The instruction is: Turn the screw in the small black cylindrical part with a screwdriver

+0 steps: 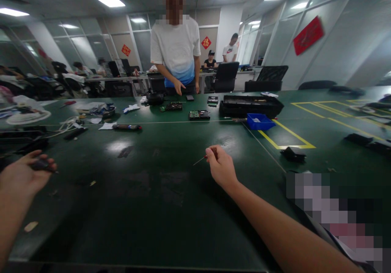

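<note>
My right hand (222, 166) is closed around a thin screwdriver (200, 160). Its narrow metal shaft points left and down above the green table; a bit of red shows at the fingers, and the rest of the handle is hidden in my grip. At the left edge, my left hand (23, 175) has its fingers curled around a small dark object (42, 165), too blurred to name. Farther off, near the middle of the table, lies an opened device with a green circuit board (199, 115). Another circuit-board unit (173, 106) lies behind it to the left.
A long black housing (250, 107) stands at the back right, with a blue bin (259, 121) before it. A dark cylindrical tool (126, 127) and white cables (65, 126) lie at left. A small black part (293, 154) sits at right. A person (175, 53) stands across the table (171, 232).
</note>
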A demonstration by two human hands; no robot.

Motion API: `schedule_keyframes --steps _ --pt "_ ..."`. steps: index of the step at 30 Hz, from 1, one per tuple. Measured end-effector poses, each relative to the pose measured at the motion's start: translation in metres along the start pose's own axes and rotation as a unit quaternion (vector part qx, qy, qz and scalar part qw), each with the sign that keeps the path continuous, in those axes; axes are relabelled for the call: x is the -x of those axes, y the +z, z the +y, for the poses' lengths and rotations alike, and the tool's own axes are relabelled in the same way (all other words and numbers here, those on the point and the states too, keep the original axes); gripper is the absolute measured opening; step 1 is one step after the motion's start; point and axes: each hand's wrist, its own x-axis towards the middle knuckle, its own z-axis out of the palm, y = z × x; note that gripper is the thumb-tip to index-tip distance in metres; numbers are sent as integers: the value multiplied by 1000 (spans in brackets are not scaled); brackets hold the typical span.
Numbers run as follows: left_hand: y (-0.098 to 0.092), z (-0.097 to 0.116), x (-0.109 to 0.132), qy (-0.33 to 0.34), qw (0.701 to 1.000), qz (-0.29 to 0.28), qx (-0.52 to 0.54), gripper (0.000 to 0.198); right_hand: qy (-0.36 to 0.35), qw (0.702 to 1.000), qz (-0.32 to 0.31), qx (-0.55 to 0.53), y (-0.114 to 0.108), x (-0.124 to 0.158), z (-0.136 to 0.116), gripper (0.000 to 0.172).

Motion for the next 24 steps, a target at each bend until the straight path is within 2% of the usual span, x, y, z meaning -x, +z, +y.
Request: schedule_keyframes --steps 2,4,8,13,19,22,24 --pt "15 -11 1 14 998 -53 33 23 -3 1000 0 1 0 0 0 29" --pt "37 -19 13 13 992 -102 70 23 -6 1000 2 3 0 0 0 28" --pt "86 -27 57 -45 978 -167 119 28 -6 1000 1 4 -1 0 -1 28" --pt "138 -36 119 -80 948 -281 127 33 2 1000 -11 2 -3 1 -5 27" --pt "181 -42 186 -73 905 -403 116 39 -2 1000 -10 1 -4 1 -7 26" --pt "196 -47 216 -69 881 -458 99 37 -6 1000 -10 0 -3 1 -7 26" --pt "203 -55 234 -38 862 -501 64 35 -9 1000 -6 2 -3 1 -6 27"
